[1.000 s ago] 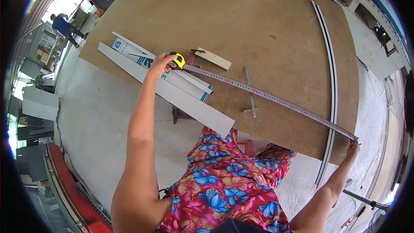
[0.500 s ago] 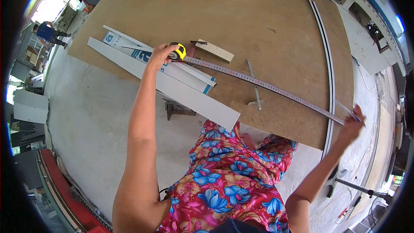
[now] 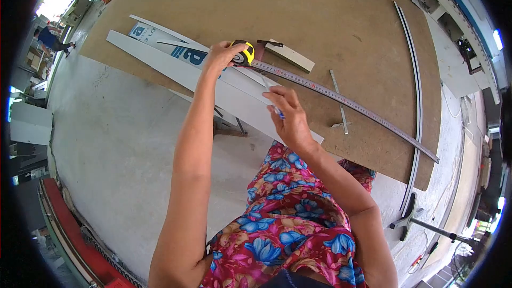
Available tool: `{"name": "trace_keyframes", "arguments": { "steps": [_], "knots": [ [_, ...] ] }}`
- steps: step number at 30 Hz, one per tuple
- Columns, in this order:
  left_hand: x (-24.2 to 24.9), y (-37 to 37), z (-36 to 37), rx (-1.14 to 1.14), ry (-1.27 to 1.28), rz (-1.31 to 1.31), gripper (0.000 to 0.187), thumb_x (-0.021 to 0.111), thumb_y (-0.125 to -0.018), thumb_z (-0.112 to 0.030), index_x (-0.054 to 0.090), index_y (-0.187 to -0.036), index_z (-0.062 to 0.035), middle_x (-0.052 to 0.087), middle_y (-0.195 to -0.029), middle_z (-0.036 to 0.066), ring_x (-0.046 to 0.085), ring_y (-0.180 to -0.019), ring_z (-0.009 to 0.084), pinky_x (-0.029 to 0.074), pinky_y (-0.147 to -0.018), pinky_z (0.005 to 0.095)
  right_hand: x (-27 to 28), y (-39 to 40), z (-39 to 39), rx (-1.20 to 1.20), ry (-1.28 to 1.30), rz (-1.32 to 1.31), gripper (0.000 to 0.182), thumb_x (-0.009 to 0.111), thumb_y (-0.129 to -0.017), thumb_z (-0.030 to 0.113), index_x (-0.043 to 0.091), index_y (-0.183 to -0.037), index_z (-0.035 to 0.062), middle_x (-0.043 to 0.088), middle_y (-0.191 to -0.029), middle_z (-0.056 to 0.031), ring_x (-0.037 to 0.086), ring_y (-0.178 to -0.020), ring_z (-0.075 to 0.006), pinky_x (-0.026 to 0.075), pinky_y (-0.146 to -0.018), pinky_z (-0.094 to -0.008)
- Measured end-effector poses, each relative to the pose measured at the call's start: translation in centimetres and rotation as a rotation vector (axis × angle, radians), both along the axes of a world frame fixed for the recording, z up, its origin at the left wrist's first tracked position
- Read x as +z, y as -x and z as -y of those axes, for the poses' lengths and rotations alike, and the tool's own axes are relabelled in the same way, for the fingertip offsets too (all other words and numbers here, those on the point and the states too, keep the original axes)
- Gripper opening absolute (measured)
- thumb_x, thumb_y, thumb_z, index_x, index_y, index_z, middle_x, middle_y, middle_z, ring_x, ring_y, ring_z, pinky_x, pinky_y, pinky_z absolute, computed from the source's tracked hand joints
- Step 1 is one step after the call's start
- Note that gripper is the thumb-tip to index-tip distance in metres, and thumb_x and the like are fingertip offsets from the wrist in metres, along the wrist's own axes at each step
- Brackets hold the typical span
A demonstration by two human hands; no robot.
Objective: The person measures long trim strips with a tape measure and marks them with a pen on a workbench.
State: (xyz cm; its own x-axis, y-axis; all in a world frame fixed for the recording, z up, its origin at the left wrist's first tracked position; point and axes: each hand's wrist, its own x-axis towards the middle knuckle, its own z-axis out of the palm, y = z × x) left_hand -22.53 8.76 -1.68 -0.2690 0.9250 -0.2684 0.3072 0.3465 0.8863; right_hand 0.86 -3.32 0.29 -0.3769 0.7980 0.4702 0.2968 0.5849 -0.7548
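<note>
My left hand [image 3: 217, 58] is closed around a yellow and black tape measure [image 3: 244, 53] above the white strips. Its blade [image 3: 341, 98] runs out to the right across the wooden table [image 3: 320, 16] and over a long grey metal rail [image 3: 414, 74]. The fingers of my right hand [image 3: 292, 120] pinch a slim pen [image 3: 266, 83], pale at the tip with a blue part near the fingers. Below both hands lie long white strips [image 3: 176, 66], one with blue-printed film [image 3: 184, 52]. My right hand is over the front strip, near the blade.
A small square [image 3: 341, 101] lies below the blade. Beyond it are a pale block [image 3: 292, 56] and a dark-bladed tool [image 3: 269, 43]. A metal stand [image 3: 410, 218] is at the right. Another person [image 3: 49, 40] is far left.
My right hand has come from the blade's far end at the right to the white strips, carrying the pen. The blade stays extended. My left hand still holds the tape measure.
</note>
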Motion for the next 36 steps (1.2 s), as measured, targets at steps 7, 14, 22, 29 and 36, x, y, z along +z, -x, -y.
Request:
{"name": "trace_keyframes", "arguments": {
  "steps": [7,14,22,29,36],
  "knots": [
    [0.4,-0.3,0.3,0.019,-0.022,-0.015,0.046,0.073,-0.066,-0.043,0.063,-0.087,-0.003,0.06,-0.076,0.003,0.056,-0.065,0.0095,0.043,-0.051,0.0195,-2.1,3.3,-1.5,-0.012,-0.017,0.029,0.028,0.057,-0.081,0.001,0.05,-0.108,0.0052,0.049,-0.111,-0.0171,0.058,-0.09,-0.0353,0.053,-0.071,-0.0394],
    [0.3,-0.2,0.4,0.021,-0.025,0.014,0.047,0.073,-0.066,-0.042,0.064,-0.088,-0.0026,0.061,-0.077,0.004,0.057,-0.066,0.0091,0.043,-0.05,0.0193,-3.0,4.3,-2.5,-0.056,-0.032,0.079,0.026,0.057,-0.081,0.001,0.052,-0.106,0.0046,0.049,-0.111,-0.0168,0.057,-0.092,-0.0347,0.052,-0.074,-0.0387],
    [-0.2,-0.1,0.1,0.026,-0.031,-0.016,0.045,0.073,-0.066,-0.041,0.064,-0.087,-0.0023,0.062,-0.077,0.004,0.056,-0.066,0.0092,0.043,-0.05,0.0196,-3.0,5.0,-3.3,-0.071,0.082,0.116,0.023,0.056,-0.082,-0.001,0.054,-0.104,0.0035,0.05,-0.108,-0.0159,0.056,-0.095,-0.0329,0.051,-0.077,-0.0383],
    [0.5,-0.3,0.7,0.008,-0.043,-0.009,0.047,0.072,-0.066,-0.043,0.064,-0.087,-0.0016,0.061,-0.075,0.004,0.056,-0.065,0.0097,0.043,-0.05,0.0204,-2.8,5.2,-2.9,-0.095,-0.045,0.088,0.022,0.056,-0.082,0.002,0.051,-0.104,0.0037,0.049,-0.107,-0.0167,0.057,-0.089,-0.0351,0.052,-0.071,-0.0407],
    [0.1,-0.1,0.5,-0.008,-0.051,-0.01,0.047,0.072,-0.067,-0.042,0.064,-0.089,-0.0022,0.06,-0.075,0.003,0.055,-0.063,0.0092,0.042,-0.05,0.0196,-2.9,5.0,-3.2,-0.08,-0.013,0.102,0.023,0.057,-0.082,0.003,0.051,-0.104,0.0034,0.049,-0.106,-0.0172,0.057,-0.09,-0.0351,0.052,-0.07,-0.0407]
  ]
}}
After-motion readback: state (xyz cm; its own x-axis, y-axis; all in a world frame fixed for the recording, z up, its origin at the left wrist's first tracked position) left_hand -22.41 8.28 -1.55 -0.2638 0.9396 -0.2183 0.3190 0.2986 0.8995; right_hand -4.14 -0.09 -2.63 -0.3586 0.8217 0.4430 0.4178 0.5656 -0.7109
